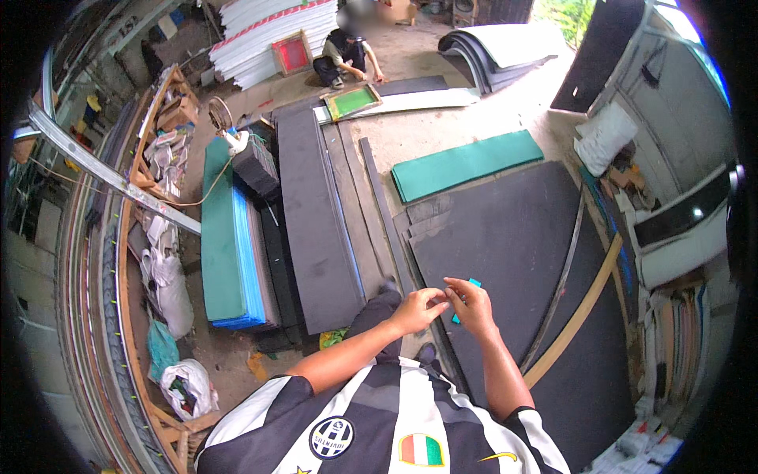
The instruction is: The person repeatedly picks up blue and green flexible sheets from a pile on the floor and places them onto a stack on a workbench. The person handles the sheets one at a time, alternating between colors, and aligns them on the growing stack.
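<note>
My left hand (418,310) and my right hand (472,308) meet in front of my body, fingertips close together. The right hand is closed around a slim teal object (455,319); its ends show on either side of the fingers, and its kind is too small to tell. My left thumb and forefinger are pinched together by the right fingertips, and whatever they hold is hidden. Below and beyond the hands lies a large black sheet (497,229) on the floor.
A long wooden strip (580,310) crosses the black sheet. Green sheets (467,164) lie beyond it. Stacks of black sheets (320,229) and green-topped sheets (218,237) stand at left. Farther off, a person (345,59) crouches by a green framed screen (352,101).
</note>
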A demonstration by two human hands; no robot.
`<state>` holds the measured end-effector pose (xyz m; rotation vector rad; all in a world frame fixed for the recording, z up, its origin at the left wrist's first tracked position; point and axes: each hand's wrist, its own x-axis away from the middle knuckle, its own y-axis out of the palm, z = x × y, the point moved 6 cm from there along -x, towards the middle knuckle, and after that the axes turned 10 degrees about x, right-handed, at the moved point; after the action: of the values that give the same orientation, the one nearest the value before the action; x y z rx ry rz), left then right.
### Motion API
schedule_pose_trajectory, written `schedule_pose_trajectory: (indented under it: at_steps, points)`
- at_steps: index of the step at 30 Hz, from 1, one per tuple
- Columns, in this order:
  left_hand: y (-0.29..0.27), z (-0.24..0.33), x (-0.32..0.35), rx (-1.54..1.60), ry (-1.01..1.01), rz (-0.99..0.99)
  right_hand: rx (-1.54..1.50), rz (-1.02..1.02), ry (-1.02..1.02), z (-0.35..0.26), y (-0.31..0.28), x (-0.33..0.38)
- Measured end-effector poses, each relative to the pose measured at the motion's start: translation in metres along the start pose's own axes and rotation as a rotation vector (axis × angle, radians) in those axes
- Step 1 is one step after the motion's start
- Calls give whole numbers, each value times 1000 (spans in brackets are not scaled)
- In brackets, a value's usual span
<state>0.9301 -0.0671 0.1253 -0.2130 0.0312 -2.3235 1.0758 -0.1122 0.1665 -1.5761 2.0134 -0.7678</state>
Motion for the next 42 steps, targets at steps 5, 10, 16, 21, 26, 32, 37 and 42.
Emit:
schedule_pose_trajectory:
  at_steps: [5, 10, 16, 21, 26, 32, 37, 42]
  points:
    - [-55, -19, -74, 104, -89, 9, 103, -88, -30, 5, 24, -100]
    - [-124, -58, -165, 1, -53, -50, 148, -140, 100, 30, 81, -206]
    - [-225, -77, -274, -215, -83, -113, 250, -208, 146, 15, 132, -337]
    - [-261, -91, -343, -252, -191, -88, 267, -217, 247, 41, 155, -413]
    - [-270, -184, -404, -271, -220, -101, 313, -176, 207, 109, 206, -474]
    - [-292, -239, -448, -281, -440, -27, 274, -254, 368, 165, 261, -528]
    - [-287, -313, -506, -189, -628, 12, 286, -268, 356, 243, 319, -565]
    - [-286, -483, -535, 14, -814, 143, 400, -282, 326, 355, 408, -589]
